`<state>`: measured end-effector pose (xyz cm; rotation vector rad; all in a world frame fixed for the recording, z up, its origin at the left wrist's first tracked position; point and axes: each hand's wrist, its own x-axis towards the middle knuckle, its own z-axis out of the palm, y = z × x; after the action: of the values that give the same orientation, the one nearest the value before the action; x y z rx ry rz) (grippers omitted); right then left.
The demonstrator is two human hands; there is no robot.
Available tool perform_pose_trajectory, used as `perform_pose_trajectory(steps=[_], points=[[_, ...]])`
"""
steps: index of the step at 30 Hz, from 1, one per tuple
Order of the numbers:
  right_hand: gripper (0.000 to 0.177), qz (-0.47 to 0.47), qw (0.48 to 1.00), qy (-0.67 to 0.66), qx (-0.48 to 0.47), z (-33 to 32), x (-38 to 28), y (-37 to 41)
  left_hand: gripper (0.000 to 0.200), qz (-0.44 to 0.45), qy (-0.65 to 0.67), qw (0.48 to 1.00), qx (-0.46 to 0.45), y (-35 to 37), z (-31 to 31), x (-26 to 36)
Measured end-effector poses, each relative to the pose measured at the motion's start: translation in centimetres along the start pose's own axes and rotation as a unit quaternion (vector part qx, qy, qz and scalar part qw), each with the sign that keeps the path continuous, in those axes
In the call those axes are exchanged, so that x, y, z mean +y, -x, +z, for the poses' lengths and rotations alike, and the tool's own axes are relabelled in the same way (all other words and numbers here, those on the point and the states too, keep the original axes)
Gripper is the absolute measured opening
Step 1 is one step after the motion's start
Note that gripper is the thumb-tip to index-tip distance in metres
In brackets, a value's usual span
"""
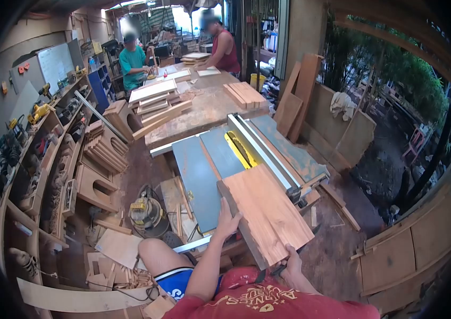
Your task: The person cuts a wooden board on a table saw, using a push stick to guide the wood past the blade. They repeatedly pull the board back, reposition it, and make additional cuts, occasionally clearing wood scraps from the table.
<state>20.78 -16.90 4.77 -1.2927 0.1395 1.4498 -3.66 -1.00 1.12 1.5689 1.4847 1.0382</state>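
Observation:
A wide wooden board (268,204) with a rough left edge lies tilted over the near part of the table saw (191,159), its far end by the yellow blade insert (241,150). My left hand (227,222) grips the board's left edge, fingers partly hidden against its side. At the near end, my right hand (291,264) holds the board, thumb on top and fingers underneath out of sight. The silver rip fence (265,154) runs along the right of the board.
Beyond the saw, a large worktable (199,109) carries stacked panels (153,93) and cut wood strips (244,95). Two people stand at its far end. Shelves with power tools (38,111) line the left. A round yellow-and-black machine (148,211) sits on the floor.

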Motion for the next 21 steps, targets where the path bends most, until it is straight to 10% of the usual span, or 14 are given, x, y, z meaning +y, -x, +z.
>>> perform_pose_trajectory(steps=[6,10,14,18,21], points=[[0.026,0.004,1.0,-0.014,-0.018,-0.8,0.0,-0.7,0.081,-0.043,0.06,0.994,0.082,2.1,-0.4,3.1],[0.021,-0.014,1.0,-0.007,-0.009,0.0,0.1,-0.5,0.035,-0.18,0.321,0.885,0.284,6.9,1.9,1.3],[0.017,0.005,0.999,-0.016,0.031,1.2,-0.2,1.8,0.038,-0.32,0.42,0.832,0.171,11.8,3.9,-0.5],[0.019,-0.01,0.999,0.017,0.034,1.8,-0.6,1.6,0.061,-0.521,0.585,0.595,0.18,9.3,7.3,-6.9],[0.021,-0.017,1.0,0.012,0.019,0.5,0.0,0.3,0.062,-0.387,0.695,0.59,0.139,5.3,9.4,-8.5]])
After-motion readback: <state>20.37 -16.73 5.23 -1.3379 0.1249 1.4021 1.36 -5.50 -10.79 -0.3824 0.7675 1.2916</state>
